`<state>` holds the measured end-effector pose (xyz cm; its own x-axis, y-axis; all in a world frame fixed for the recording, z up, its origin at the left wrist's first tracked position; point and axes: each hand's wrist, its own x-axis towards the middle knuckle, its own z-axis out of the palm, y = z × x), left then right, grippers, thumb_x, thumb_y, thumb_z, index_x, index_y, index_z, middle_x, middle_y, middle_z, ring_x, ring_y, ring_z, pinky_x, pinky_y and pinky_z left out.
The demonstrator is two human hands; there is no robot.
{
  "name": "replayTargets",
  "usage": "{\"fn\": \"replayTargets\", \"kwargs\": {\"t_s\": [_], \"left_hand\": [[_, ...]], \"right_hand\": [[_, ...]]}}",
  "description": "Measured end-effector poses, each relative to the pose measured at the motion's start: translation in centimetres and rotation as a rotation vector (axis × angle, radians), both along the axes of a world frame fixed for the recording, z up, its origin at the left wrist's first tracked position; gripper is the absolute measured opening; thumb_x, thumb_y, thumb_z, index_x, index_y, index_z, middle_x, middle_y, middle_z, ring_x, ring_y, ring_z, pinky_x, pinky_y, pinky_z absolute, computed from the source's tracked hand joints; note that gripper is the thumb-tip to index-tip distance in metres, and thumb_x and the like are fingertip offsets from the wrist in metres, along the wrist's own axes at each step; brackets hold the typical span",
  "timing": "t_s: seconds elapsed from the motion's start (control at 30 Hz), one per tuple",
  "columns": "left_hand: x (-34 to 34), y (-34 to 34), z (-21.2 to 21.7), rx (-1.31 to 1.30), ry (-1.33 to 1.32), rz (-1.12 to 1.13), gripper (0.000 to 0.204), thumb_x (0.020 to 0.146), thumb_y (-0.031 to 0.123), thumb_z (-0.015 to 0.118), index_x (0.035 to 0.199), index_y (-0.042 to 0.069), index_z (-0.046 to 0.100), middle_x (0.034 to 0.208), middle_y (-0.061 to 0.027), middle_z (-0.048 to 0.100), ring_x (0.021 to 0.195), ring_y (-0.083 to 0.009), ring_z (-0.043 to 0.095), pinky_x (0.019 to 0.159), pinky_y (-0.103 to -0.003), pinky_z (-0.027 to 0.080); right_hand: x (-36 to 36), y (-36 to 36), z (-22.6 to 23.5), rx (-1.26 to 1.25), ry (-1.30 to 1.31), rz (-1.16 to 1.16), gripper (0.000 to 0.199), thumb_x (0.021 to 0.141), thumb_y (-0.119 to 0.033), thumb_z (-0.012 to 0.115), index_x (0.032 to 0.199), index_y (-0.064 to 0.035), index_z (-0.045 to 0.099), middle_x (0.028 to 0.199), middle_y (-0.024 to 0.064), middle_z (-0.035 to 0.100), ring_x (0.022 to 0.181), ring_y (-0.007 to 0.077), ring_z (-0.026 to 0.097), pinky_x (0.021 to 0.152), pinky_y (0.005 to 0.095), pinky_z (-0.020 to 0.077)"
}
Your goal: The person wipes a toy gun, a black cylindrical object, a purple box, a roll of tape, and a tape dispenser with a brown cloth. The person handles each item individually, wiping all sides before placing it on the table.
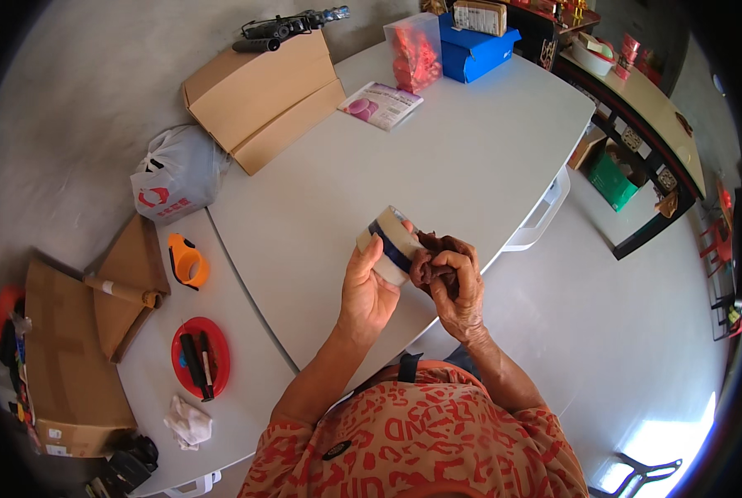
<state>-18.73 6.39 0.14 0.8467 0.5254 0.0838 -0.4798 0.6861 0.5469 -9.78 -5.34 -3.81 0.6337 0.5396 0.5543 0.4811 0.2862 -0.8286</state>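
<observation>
My left hand (pixel 366 292) is wrapped round a short cream-coloured cylinder (pixel 385 226) with a dark blue band about its middle. Whether it is a cup or some other round thing, I cannot tell. In my right hand (pixel 460 300) is a bunched dark brown cloth (pixel 430 264), pressed against the cylinder's right side. Both hands are raised in front of my body, over the near edge of the grey-white table (pixel 321 217). The fingers of my right hand are curled into the cloth and partly hide it.
Leftward are an orange tape dispenser (pixel 190 264), a red dish (pixel 226 362) with black pens, a crumpled white cloth (pixel 190 422) and a plastic bag (pixel 180 170). Farther back lie an opened cardboard box (pixel 263 91), a leaflet (pixel 382 105), a clear container (pixel 415 54) and a blue box (pixel 474 54).
</observation>
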Motion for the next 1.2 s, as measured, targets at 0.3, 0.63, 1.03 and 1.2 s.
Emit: {"fn": "replayTargets", "kwargs": {"t_s": [0.3,0.63,1.03,1.2], "left_hand": [[1.5,-0.6,-1.8,0.256,0.189,0.225,0.032,0.096,0.013,0.051,0.126,0.005,0.047,0.113,-0.0062,0.060,0.094,-0.0144,0.060,0.084,-0.030,0.047],[5.6,-1.4,0.7,0.460,0.358,0.213,0.034,0.093,0.013,0.058,0.123,0.001,0.048,0.106,-0.0030,0.058,0.097,-0.0092,0.055,0.085,-0.027,0.046],[8.8,-0.5,0.8,0.906,0.609,0.176,0.022,0.087,0.008,0.068,0.107,0.003,0.060,0.094,-0.0019,0.063,0.087,-0.0081,0.058,0.076,-0.026,0.047],[9.7,6.2,-0.9,1.377,0.848,0.618,0.018,0.083,0.010,0.068,0.096,0.003,0.058,0.086,-0.0126,0.060,0.083,-0.0283,0.056,0.081,-0.036,0.047]], "right_hand": [[2.3,0.9,3.7,0.001,-0.345,0.047,0.038,0.074,0.012,0.059,0.109,-0.0046,0.057,0.118,0.0174,0.049,0.107,0.0328,0.056,0.089,0.0384,0.0485],[10.2,3.5,7.0,-0.005,0.549,0.441,0.016,0.094,-0.004,0.053,0.109,-0.0004,0.056,0.096,0.0041,0.061,0.089,0.0114,0.058,0.078,0.0253,0.0484],[21.0,5.2,4.6,-0.499,0.515,0.566,0.022,0.087,-0.006,0.057,0.108,0.0005,0.059,0.085,0.0062,0.063,0.075,0.0155,0.060,0.069,0.0283,0.0495],[22.5,5.2,0.2,-0.478,-0.142,0.187,0.026,0.077,-0.003,0.061,0.104,-0.0058,0.062,0.106,0.0164,0.060,0.093,0.0364,0.059,0.079,0.0430,0.0496]]}}
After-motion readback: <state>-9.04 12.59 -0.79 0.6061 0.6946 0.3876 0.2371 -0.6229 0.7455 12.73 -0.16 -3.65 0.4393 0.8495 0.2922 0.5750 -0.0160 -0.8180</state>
